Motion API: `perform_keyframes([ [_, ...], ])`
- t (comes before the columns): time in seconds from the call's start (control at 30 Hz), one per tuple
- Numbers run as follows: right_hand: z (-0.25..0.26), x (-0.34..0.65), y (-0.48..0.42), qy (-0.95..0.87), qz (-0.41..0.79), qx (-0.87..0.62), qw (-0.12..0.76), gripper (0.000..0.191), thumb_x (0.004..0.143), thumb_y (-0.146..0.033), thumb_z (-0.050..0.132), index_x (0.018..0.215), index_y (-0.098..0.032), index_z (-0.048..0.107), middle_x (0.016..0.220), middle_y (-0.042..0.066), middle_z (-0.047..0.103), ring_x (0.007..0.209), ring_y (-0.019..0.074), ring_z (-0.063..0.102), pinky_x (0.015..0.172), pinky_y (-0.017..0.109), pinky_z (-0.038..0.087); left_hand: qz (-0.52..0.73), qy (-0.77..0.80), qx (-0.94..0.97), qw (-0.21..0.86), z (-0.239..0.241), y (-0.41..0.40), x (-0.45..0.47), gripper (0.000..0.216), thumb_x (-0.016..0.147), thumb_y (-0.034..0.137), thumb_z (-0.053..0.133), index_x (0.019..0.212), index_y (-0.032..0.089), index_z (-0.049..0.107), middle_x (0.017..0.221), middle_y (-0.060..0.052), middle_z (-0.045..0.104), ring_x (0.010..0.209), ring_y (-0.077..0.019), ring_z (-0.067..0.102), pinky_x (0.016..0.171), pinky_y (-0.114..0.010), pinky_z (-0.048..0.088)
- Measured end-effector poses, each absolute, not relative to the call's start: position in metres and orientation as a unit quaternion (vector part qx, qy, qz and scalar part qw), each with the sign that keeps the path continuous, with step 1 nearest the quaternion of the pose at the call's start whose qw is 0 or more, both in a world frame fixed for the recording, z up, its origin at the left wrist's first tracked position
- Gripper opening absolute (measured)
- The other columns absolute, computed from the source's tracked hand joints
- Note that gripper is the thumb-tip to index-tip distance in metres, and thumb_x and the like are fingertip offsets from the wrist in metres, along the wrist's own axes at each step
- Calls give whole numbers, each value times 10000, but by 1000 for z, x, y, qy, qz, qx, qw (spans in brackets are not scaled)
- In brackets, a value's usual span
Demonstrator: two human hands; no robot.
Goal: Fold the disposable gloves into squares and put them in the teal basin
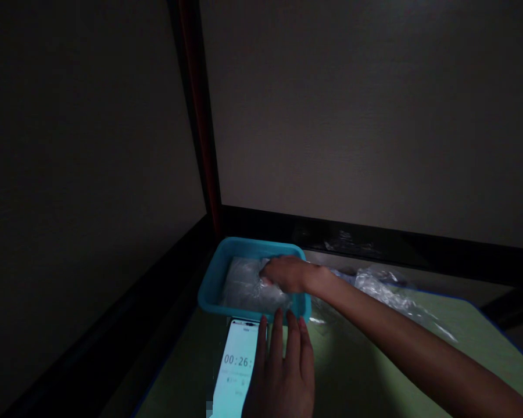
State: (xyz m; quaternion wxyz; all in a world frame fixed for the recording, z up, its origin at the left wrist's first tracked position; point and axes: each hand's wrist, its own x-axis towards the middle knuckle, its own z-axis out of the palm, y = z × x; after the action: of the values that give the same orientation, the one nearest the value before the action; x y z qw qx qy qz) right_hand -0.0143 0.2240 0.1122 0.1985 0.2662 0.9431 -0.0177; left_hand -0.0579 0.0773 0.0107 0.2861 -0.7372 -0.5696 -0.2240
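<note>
My right hand reaches into a blue plastic basin, its fingers curled and closed on clear plastic. That plastic lies flat and folded inside the basin; the fingertips are partly hidden. My left hand lies open in front of the basin, with its fingers stretched out and the tips at the near rim. Beside it and partly under it is a phone with a lit timer screen, its right part covered by the hand.
Crumpled clear plastic is spread on the green tabletop to the right of the basin. Dark-framed wall panels meet in a corner behind it. The light is dim.
</note>
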Motion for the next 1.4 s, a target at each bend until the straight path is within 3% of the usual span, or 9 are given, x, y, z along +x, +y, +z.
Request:
perform_keyframes([
  [0.27, 116, -8, 227, 946, -27, 264, 186, 253, 766, -60, 513, 963, -170, 628, 953, 88, 676, 882, 227, 631, 611, 242, 416, -232, -570, -729, 299, 11, 78, -58, 281, 825, 218, 496, 1071, 140, 607, 1082, -71, 632, 1063, -249, 533, 882, -391, 459],
  [0.5, 124, 22, 237, 960, -36, 278, 18, 250, 796, -42, 443, 922, -181, 608, 892, 55, 666, 808, 192, 621, 602, 237, 375, -223, -570, -734, 294, 11, 78, -58, 299, 837, 214, 475, 1099, 142, 602, 1097, -81, 632, 1066, -251, 545, 873, -404, 467],
  [0.7, 124, 58, 231, 946, -53, 304, -98, 199, 837, -77, 425, 898, -159, 596, 915, 75, 653, 842, 198, 610, 680, 265, 414, -217, -549, -757, 281, 12, 81, -66, 354, 860, 272, 444, 1161, 127, 562, 1165, -81, 609, 1094, -242, 532, 872, -381, 460],
  [1.13, 119, 134, 200, 908, -76, 384, -149, 220, 875, -180, 378, 893, -159, 596, 891, 90, 661, 824, 217, 624, 707, 334, 466, -233, -533, -766, 275, 19, 92, -71, 333, 804, 300, 531, 1106, 185, 607, 1168, -106, 614, 1067, -272, 560, 871, -425, 432],
  [1.4, 120, 190, 164, 886, -81, 430, -150, 275, 869, -244, 370, 915, -161, 628, 906, 111, 677, 801, 241, 644, 685, 360, 490, -194, -504, -788, 295, 21, 91, -79, 408, 816, 162, 430, 1213, 122, 515, 1268, -169, 524, 1169, -298, 485, 915, -445, 416],
])
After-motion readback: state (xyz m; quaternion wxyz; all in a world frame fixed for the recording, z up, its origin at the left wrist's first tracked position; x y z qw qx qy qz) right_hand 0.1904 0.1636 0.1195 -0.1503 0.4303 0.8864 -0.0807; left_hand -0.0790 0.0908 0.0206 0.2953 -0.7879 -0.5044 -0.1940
